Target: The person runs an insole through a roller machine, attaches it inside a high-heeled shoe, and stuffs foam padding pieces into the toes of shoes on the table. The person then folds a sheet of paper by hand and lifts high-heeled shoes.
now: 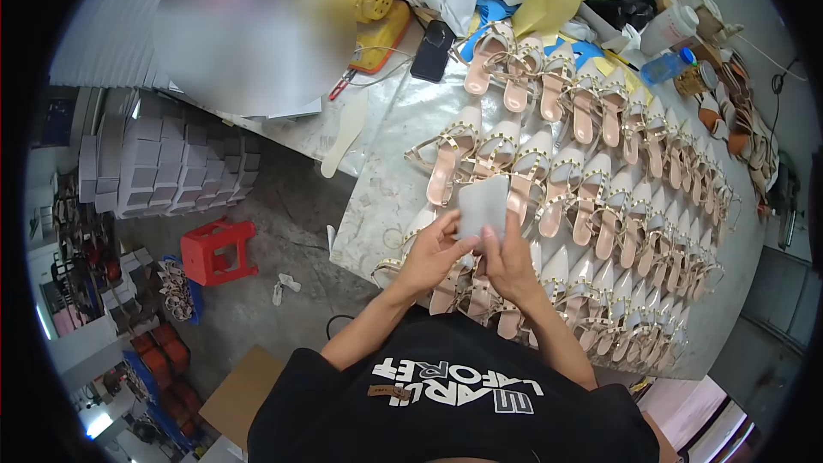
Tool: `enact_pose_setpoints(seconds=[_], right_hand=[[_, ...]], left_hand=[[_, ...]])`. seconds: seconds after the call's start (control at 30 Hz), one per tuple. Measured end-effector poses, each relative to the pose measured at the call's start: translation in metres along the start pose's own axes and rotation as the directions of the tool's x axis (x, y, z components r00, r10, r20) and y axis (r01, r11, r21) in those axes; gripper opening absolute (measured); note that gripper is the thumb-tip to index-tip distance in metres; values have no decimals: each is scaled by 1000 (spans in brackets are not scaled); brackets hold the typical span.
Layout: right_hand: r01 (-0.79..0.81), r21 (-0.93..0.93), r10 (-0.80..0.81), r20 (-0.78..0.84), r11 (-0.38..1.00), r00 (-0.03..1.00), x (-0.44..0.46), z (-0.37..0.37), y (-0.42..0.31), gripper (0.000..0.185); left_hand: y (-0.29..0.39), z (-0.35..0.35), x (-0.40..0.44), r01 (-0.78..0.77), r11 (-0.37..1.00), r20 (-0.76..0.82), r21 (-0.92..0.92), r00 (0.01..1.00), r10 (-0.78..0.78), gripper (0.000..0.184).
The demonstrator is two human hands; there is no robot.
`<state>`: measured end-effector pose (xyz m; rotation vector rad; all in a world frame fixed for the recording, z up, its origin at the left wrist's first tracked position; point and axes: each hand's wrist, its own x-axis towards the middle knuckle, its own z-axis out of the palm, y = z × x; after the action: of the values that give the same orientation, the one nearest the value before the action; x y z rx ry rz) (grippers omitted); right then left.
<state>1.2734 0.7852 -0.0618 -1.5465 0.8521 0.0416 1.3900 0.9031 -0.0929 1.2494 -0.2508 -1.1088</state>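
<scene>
A small pale grey rectangular sheet (483, 208) is held upright in front of me, above the shoes. I cannot tell whether it is one sheet or a thin stack. My left hand (431, 255) grips its lower left edge, thumb on the near side. At the lower right, my right hand (509, 262) pinches the same piece between thumb and fingers. Beneath and around both hands stand rows of beige studded sandals (554, 195) with pointed toes and ankle straps. Parts of the nearest sandals are hidden by my hands.
The worktable (364, 223) carries a black phone (433, 51), a pale insole-shaped piece (346, 133), a red-handled tool (343, 84) and a blue-capped bottle (668, 67). On the floor to the left are a red stool (218, 252) and stacked white boxes (176, 163).
</scene>
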Motion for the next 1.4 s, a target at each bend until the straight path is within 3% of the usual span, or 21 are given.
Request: enact_pose_setpoints(seconds=[0.07,0.13,0.17,0.23,0.27,0.37,0.43,0.5,0.63,0.7,0.73,0.83,0.9,0.93,0.97,1.03,1.1,1.17,1.27,1.33,1.4], right_hand=[[130,-132,-132,-7,983,991,5,7,10,55],[293,-203,-306,-38,934,951,5,11,11,62],[292,-206,-304,-27,934,952,6,12,14,62],[200,-84,-203,-36,976,978,9,11,19,62],[168,-112,-173,-36,979,984,11,9,18,57],[281,-200,-285,9,939,959,23,-2,28,55],[224,-175,-234,-41,959,971,30,-12,28,50],[125,-110,-141,-145,986,979,40,-22,30,47],[151,-186,-199,-274,971,941,61,-39,38,39],[157,-180,-207,-308,971,929,64,-43,41,36],[163,-161,-207,-305,973,930,63,-43,44,35],[179,-137,-215,-326,974,921,59,-52,54,31],[113,5,-104,-351,994,931,58,-56,55,31],[97,43,-74,-367,994,927,63,-59,51,30],[96,45,-72,-379,994,922,67,-59,54,30],[120,-100,-150,-387,988,910,75,-58,62,29],[115,-72,-133,-356,991,925,71,-57,50,29],[235,-141,-270,-328,962,905,63,-56,47,28],[229,-84,-243,-394,970,886,50,-63,66,29],[135,-161,-193,-428,978,883,37,-79,73,27],[87,-238,-197,-487,967,851,27,-88,96,24]], left_hand=[[2,-5,15,82,990,14,-118,997,-81,49],[33,-42,64,-154,910,-263,386,927,269,25],[48,-67,103,-233,893,-314,385,877,364,24],[58,-138,199,-286,484,-200,827,654,729,30],[69,-161,237,-286,378,-121,881,635,763,35],[80,-170,314,-325,413,-124,851,639,759,40],[92,-135,337,-551,627,-99,551,703,705,44],[113,-93,338,-535,732,-73,423,785,616,41],[120,-59,397,-585,587,-68,560,673,737,33],[125,-47,426,-622,330,50,710,511,858,34],[120,-42,432,-642,440,24,627,581,814,34],[126,-7,425,-753,526,20,395,579,815,31],[131,27,415,-765,480,112,430,573,812,31],[130,45,413,-757,416,322,505,612,723,32],[127,62,413,-758,329,503,563,630,591,32],[100,95,444,-761,142,578,633,586,567,35],[82,118,452,-708,167,546,686,653,525,37],[72,138,436,-694,-114,457,711,333,824,36],[70,137,345,-762,-47,486,646,364,794,38],[60,115,295,-823,115,450,556,413,792,38],[53,59,260,-689,-6,362,724,373,854,39]])
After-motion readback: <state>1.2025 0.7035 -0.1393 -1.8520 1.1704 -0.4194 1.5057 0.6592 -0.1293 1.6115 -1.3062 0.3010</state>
